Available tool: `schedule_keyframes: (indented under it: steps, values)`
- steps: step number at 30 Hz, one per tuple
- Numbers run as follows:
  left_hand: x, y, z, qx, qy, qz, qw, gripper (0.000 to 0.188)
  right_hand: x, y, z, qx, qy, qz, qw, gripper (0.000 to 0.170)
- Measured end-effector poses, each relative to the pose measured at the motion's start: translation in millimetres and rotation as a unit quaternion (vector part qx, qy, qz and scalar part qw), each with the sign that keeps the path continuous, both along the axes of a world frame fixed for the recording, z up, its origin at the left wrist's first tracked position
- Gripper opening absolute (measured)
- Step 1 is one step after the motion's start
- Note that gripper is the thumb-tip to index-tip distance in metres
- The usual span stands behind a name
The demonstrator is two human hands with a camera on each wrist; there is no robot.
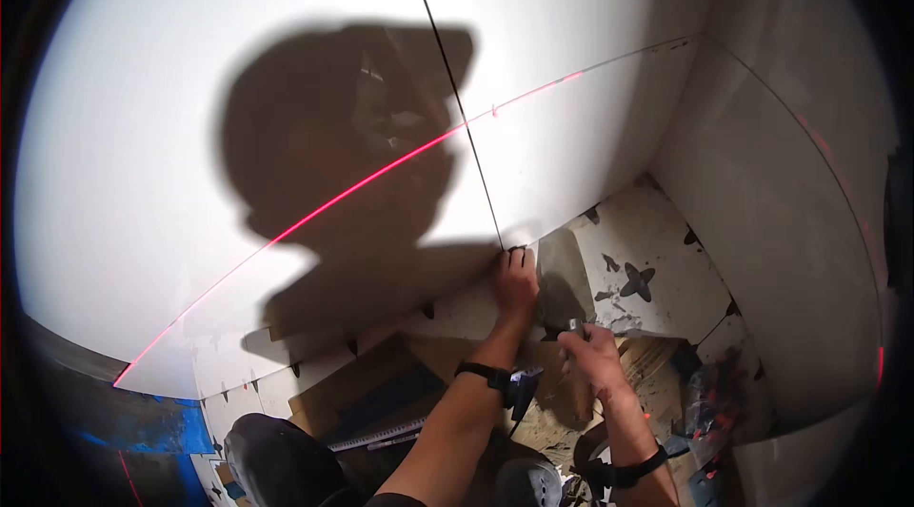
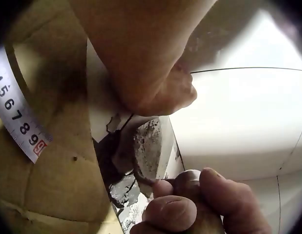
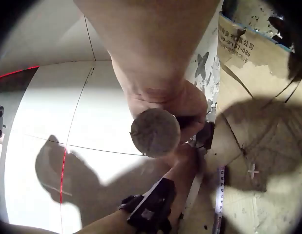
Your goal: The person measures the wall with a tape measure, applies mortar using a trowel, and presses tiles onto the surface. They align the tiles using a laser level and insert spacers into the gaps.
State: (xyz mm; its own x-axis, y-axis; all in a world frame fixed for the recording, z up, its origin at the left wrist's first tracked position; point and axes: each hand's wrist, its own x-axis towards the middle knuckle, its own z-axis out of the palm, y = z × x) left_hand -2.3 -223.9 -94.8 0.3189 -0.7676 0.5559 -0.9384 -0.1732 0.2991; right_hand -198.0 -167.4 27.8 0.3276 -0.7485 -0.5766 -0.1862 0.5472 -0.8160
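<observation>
My right hand (image 1: 595, 355) grips a trowel by its thick handle. The round butt of the trowel (image 3: 155, 132) faces the camera in the right wrist view. In the left wrist view its grey, mortar-smeared blade (image 2: 150, 146) lies low beside the wall, past the fingers (image 2: 170, 212). My left hand (image 1: 517, 280) is at the foot of the white tiled wall (image 1: 562, 155), right by the dark vertical joint. Its fingers are bent against the wall in the left wrist view, and their tips are hidden; I cannot tell whether they hold anything.
A red laser line (image 1: 381, 172) crosses the wall, with the person's shadow (image 1: 333, 136) over it. Cardboard (image 1: 400, 369) covers the floor near the knees, and a measuring strip (image 2: 16, 114) lies on it. Dark cross-shaped marks (image 1: 638, 282) dot the pale floor. Clear plastic (image 1: 714, 402) lies at the right.
</observation>
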Motion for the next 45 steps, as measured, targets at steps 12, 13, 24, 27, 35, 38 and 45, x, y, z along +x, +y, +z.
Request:
schedule_keyframes:
  steps: [12,13,24,27,35,38,45]
  values:
    - [4.4,-5.7,-9.5,-0.004,0.011,0.003,1.000,0.022,3.0,0.2,1.5,0.004,0.013,-0.005,1.000,0.022]
    - [4.2,-6.3,-10.5,-0.004,0.013,0.003,1.000,0.022,4.0,-0.1,4.7,0.004,0.015,-0.005,1.000,0.022]
    - [4.2,-6.6,-5.9,-0.012,-0.001,0.013,1.000,0.017,7.0,0.2,7.3,-0.014,0.031,-0.001,0.999,0.022]
    - [5.8,-7.4,-7.4,-0.037,0.014,0.000,0.999,0.016,7.1,-0.8,8.1,-0.001,0.024,-0.005,1.000,0.021]
    - [4.5,-8.1,-6.7,-0.037,0.001,0.015,0.999,0.014,10.6,-2.4,15.9,0.017,0.013,-0.023,1.000,0.020]
    - [4.1,-8.1,-4.3,-0.054,-0.002,0.016,0.998,0.012,10.9,-2.2,19.0,0.014,0.013,-0.025,1.000,0.020]
    - [4.0,-8.4,-4.7,-0.038,-0.015,0.022,0.999,0.012,9.6,-2.2,16.0,0.010,0.017,-0.021,1.000,0.021]
